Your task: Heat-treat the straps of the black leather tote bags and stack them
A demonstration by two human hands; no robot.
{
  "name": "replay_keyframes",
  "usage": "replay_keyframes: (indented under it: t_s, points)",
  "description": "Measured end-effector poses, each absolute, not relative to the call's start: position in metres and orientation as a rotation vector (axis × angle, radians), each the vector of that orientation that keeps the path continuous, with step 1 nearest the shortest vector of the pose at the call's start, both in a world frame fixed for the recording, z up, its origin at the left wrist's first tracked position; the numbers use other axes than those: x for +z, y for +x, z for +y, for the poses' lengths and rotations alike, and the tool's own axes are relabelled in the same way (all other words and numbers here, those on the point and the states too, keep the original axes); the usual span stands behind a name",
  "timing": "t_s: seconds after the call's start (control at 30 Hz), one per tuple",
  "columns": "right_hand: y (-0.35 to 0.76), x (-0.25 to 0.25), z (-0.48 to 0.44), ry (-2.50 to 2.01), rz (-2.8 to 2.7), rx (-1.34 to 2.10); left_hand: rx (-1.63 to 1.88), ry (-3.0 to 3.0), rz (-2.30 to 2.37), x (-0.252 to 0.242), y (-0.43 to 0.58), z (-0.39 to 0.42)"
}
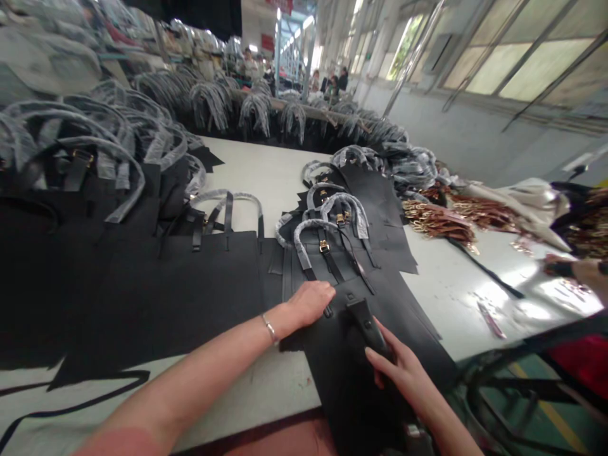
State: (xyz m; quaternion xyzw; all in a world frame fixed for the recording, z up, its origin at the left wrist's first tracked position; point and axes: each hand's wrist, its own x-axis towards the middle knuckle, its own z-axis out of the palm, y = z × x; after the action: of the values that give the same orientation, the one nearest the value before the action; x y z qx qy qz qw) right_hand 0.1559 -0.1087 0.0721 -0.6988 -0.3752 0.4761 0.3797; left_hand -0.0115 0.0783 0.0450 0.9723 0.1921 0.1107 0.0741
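Observation:
My left hand [312,301], with a silver bracelet at the wrist, is closed at the top edge of a black bag panel [342,373], beside the black end of a strap [329,311]. Exactly what its fingers pinch is hidden. My right hand [394,354] is closed around a flat, long black piece [365,320] with a small round mark, held over the same panel. Just beyond lie a plastic-wrapped bag handle [301,244] and a black strap with a gold buckle [324,246].
Black panels with wrapped handles [118,272] cover the left of the white table [251,161]. Brown straps with gold chains [441,225] and a small cutter [491,320] lie to the right. Another person's hand [560,266] is at the right edge. Wrapped handles [256,111] hang on a rail behind.

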Motion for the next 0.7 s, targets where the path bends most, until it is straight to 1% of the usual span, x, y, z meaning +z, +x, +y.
replay_keyframes:
  t_s: [0.13,0.27,0.37,0.47,0.57,0.7]
  points:
    - [0.156,0.098,-0.102,-1.801,-0.956,1.408,0.422,2.776,0.77,0.04,-0.033,0.022]
    - [0.152,0.114,-0.086,-1.807,-0.914,1.647,0.577,2.708,0.688,0.016,-0.046,-0.014]
    - [0.147,0.114,-0.065,-1.806,-0.893,1.77,0.632,2.782,0.571,0.004,-0.047,-0.015]
    - [0.142,0.113,-0.046,-1.82,-0.855,1.789,0.597,2.84,0.503,0.004,-0.047,-0.009]
    - [0.142,0.116,-0.04,-1.828,-0.87,1.775,0.664,2.867,0.525,0.005,-0.048,-0.008]
    - [0.147,0.124,-0.05,-1.906,-0.812,1.843,0.78,2.907,0.562,0.0,-0.048,-0.015]
